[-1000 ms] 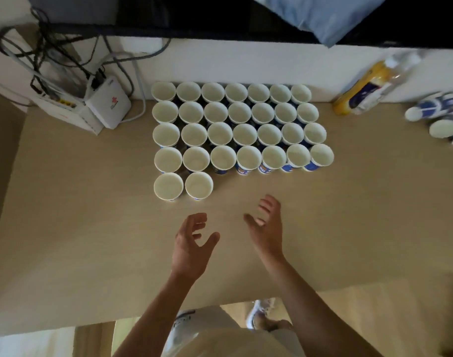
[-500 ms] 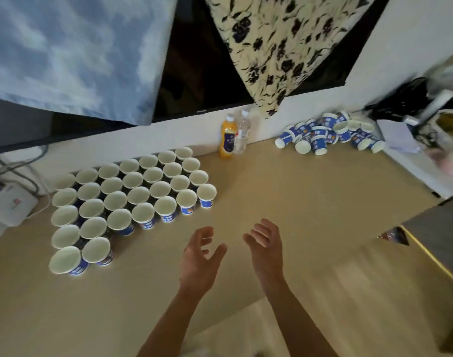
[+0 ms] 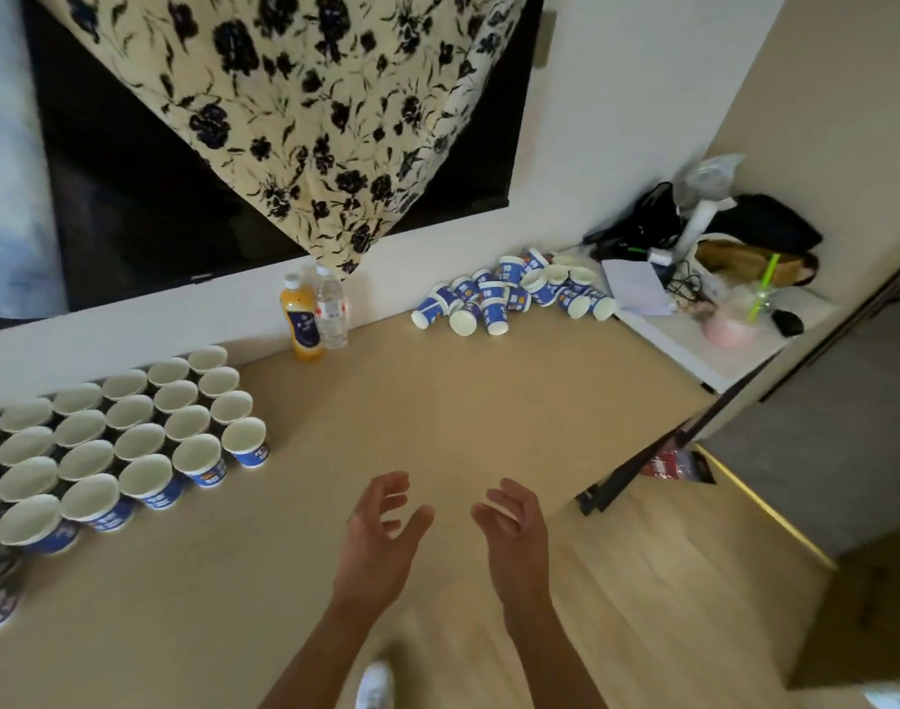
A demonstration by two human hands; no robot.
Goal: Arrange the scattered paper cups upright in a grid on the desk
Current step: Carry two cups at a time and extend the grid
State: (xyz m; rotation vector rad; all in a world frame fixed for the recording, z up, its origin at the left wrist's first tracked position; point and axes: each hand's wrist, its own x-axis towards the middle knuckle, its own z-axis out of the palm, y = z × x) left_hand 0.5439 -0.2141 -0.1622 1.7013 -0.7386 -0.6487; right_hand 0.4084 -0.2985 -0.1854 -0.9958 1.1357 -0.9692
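The left hand (image 3: 381, 534) and right hand (image 3: 514, 529) are held side by side above the near edge of the tabletop (image 3: 437, 427), palms turned toward each other. The fingers (image 3: 386, 486) of both are loosely spread and slightly curled, and nothing is held. The upright cups (image 3: 130, 442) are set in a tight grid at the left, against the wall. The loose cups (image 3: 509, 299) are heaped on their sides at the far right, well apart from the grid. Two bottles (image 3: 314, 317) are stood at the wall between the groups.
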